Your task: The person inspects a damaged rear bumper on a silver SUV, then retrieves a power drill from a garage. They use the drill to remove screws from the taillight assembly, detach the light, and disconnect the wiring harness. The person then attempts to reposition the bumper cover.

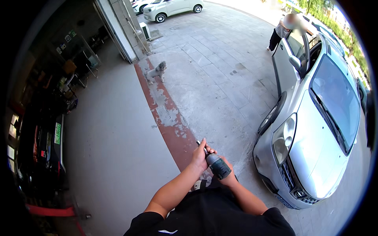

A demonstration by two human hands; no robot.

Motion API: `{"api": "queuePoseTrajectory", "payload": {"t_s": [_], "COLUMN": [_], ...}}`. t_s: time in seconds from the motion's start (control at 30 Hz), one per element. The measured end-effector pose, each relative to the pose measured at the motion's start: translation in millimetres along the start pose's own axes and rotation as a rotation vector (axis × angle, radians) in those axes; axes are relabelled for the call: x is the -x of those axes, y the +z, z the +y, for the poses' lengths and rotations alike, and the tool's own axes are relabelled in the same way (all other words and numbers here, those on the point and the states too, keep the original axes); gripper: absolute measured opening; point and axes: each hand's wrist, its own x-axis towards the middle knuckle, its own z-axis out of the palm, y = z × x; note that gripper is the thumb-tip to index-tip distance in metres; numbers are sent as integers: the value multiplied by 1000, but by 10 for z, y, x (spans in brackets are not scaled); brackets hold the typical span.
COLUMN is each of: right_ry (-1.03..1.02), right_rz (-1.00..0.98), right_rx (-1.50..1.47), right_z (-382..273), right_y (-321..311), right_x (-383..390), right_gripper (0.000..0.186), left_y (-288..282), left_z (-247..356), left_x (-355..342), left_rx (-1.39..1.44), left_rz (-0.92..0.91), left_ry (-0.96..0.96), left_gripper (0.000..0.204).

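Observation:
A dark green and grey impact wrench point(219, 168) is held in front of my body, its nose aimed away from me and slightly left. My right hand point(229, 179) wraps its grip, which is mostly hidden under the tool's body. At the nose end my left hand point(200, 156) closes around a slim metal socket point(198, 143), whose tip sticks out past the thumb. Both forearms come up from the lower edge.
On the right stands a silver car point(315, 149), its front door open and a person point(280, 33) beside it. A small grey dog point(156, 73) is by the worn red threshold strip point(157, 104). A dark car point(43, 153) and a red bar point(51, 211) are inside at left.

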Motion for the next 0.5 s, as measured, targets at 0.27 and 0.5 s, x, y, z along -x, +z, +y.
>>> {"api": "queuePoseTrajectory", "payload": {"t_s": [0.27, 0.5], "right_ry": [71, 107], "right_rz": [146, 51], "right_rx": [-117, -29], "right_z": [1073, 1488], "right_y": [-517, -1171], "right_x": [-2631, -4954], "right_gripper": [44, 50], "left_y": [1252, 2397], "left_z": [714, 1533], "left_x": [-2690, -4609], "left_rx": [-163, -195], "left_rz": [-9, 14], "left_ry": [-53, -54], "left_gripper": [34, 35]}}
